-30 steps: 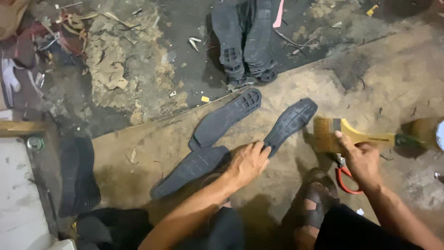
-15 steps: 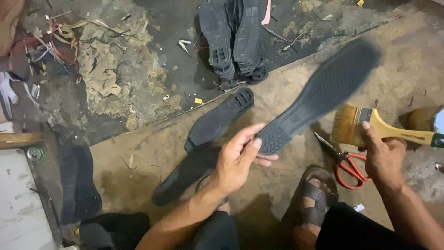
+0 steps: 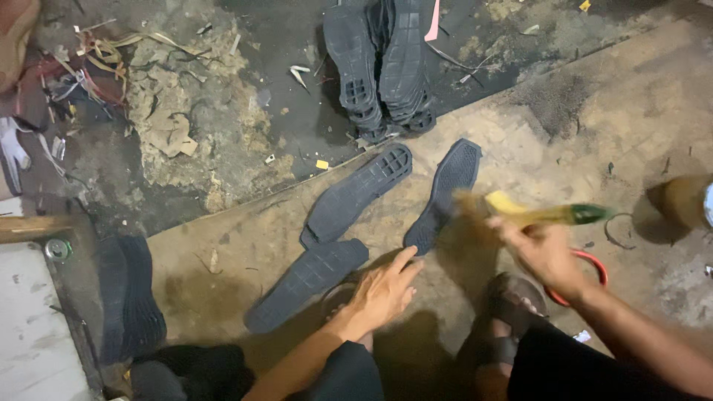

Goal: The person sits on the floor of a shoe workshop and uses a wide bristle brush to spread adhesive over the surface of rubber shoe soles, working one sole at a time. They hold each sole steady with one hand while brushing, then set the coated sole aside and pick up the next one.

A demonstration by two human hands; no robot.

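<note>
Three flat black rubber shoe soles lie on a brown board [image 3: 245, 252]: one at the left [image 3: 306, 282], one in the middle [image 3: 358, 193], one at the right [image 3: 444, 194]. My left hand [image 3: 382, 291] hovers open just below the right sole's heel, holding nothing. My right hand [image 3: 542, 252] grips a yellow-handled paintbrush [image 3: 531, 212], its blurred bristles over the right sole's edge. My sandalled foot [image 3: 509, 304] rests below the brush.
A stack of black soles [image 3: 382, 67] stands at the top on the dark floor. Red-handled scissors [image 3: 594, 263] lie under my right wrist. A brown pot [image 3: 687, 200] sits at the right edge. More dark soles [image 3: 130, 297] lie at the left, near scraps and debris [image 3: 171, 126].
My left hand has put the right sole back down on the board and let go. My right hand has swung the paintbrush leftward over that sole.
</note>
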